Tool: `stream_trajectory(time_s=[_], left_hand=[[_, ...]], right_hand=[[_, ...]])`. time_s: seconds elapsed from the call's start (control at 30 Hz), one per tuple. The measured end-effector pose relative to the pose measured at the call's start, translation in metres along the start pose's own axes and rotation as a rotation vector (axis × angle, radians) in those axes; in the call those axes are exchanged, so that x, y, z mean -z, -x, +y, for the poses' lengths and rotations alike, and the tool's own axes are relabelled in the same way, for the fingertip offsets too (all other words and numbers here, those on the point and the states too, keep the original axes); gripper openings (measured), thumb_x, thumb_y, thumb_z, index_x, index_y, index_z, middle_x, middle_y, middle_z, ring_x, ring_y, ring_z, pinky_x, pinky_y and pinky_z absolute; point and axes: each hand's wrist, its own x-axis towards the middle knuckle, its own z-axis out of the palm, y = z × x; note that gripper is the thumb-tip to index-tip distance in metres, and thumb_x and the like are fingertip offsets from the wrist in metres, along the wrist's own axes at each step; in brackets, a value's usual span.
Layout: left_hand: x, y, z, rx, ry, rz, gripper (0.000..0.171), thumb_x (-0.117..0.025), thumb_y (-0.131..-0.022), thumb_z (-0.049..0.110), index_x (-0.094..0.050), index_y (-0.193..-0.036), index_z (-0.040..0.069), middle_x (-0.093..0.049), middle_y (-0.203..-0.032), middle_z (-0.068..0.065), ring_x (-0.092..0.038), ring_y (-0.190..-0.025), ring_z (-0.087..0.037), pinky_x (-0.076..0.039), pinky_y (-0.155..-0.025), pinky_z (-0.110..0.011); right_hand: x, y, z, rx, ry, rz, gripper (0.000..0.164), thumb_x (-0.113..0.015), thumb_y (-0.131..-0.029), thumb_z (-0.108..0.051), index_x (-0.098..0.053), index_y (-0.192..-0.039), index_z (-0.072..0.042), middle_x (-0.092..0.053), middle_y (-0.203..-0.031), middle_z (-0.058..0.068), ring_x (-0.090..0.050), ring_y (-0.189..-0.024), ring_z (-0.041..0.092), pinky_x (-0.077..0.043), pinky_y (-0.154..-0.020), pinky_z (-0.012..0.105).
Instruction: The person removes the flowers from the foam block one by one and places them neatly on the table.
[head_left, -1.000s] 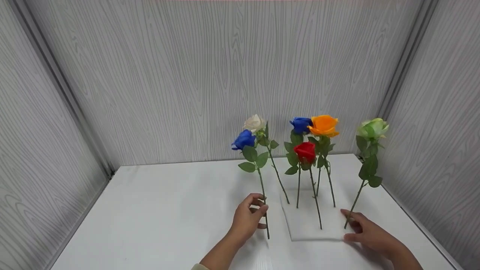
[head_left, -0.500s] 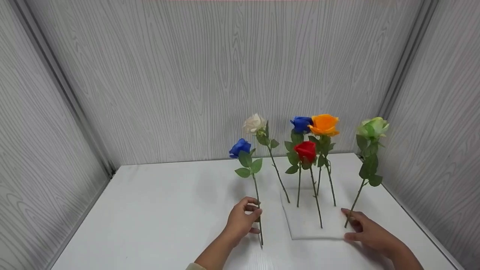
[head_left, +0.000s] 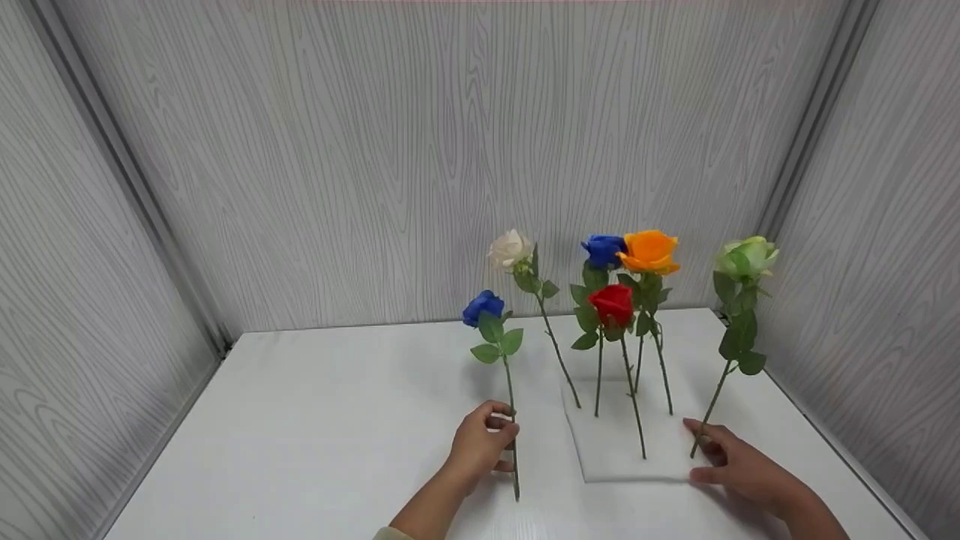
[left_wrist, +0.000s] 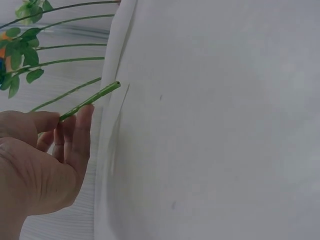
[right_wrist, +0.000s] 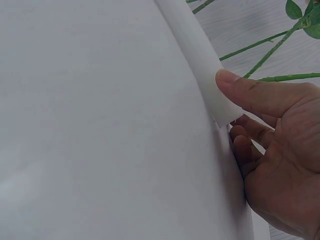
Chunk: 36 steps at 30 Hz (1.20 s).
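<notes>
On the white table, lower centre, the left hand pinches a blue rose, likely light, best held by its wiry stem; lower right, the right hand grips the foam slab.

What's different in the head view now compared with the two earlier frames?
The left hand has moved left and toward the person, carrying its blue rose down and away from the white block. Nothing was newly grasped or let go. Unchanged: the right hand at the block's near right corner, and the five other roses.
</notes>
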Motion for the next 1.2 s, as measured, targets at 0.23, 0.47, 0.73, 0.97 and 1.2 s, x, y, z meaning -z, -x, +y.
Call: stream_trajectory(time_s=[0.23, 0.47, 0.73, 0.97, 1.2], left_hand=[[-0.006, -0.001, 0.001, 0.0, -0.016, 0.004, 0.033, -0.07, -0.105, 0.015, -0.062, -0.136, 0.008, -0.064, -0.118, -0.012, -0.074, -0.105, -0.027, -0.069, -0.068, -0.034], [-0.01, -0.002, 0.001, 0.0, -0.02, 0.004, 0.033, -0.072, -0.104, 0.015, -0.063, -0.135, 0.007, -0.066, -0.118, -0.011, -0.075, -0.104, -0.026, -0.069, -0.067, -0.034], [-0.016, -0.002, 0.003, -0.004, -0.01, -0.007, 0.032, -0.072, -0.103, 0.014, -0.065, -0.133, 0.005, -0.067, -0.115, -0.011, -0.074, -0.099, -0.022, -0.069, -0.066, -0.033], [-0.026, -0.005, 0.002, 0.017, 0.011, 0.0, 0.031, -0.072, -0.102, 0.011, -0.066, -0.131, 0.004, -0.068, -0.111, -0.01, -0.073, -0.096, -0.021, -0.067, -0.062, -0.031], [-0.032, -0.006, 0.002, 0.03, -0.018, 0.001, 0.028, -0.071, -0.103, 0.01, -0.067, -0.13, 0.004, -0.069, -0.107, -0.008, -0.072, -0.093, -0.018, -0.066, -0.061, -0.028]], right_hand=[[-0.001, 0.004, -0.002, 0.039, -0.017, -0.002, 0.097, -0.086, -0.094, -0.032, -0.031, -0.17, -0.007, -0.039, -0.163, 0.031, -0.044, -0.149, 0.051, -0.047, -0.113, 0.046], [-0.001, 0.003, -0.001, 0.036, -0.017, 0.007, 0.096, -0.086, -0.094, -0.031, -0.032, -0.169, -0.007, -0.043, -0.16, 0.03, -0.046, -0.146, 0.049, -0.047, -0.112, 0.047], [-0.001, 0.0, 0.0, 0.003, -0.001, 0.015, 0.097, -0.087, -0.093, -0.032, -0.031, -0.17, -0.009, -0.046, -0.157, 0.027, -0.048, -0.144, 0.046, -0.046, -0.114, 0.053], [-0.001, -0.001, 0.0, -0.011, -0.003, 0.012, 0.098, -0.086, -0.094, -0.032, -0.03, -0.171, -0.01, -0.045, -0.158, 0.028, -0.048, -0.145, 0.047, -0.045, -0.117, 0.057], [-0.001, -0.003, -0.002, -0.038, -0.013, 0.014, 0.099, -0.088, -0.092, -0.031, -0.03, -0.17, -0.009, -0.046, -0.155, 0.027, -0.048, -0.143, 0.046, -0.043, -0.118, 0.061]])
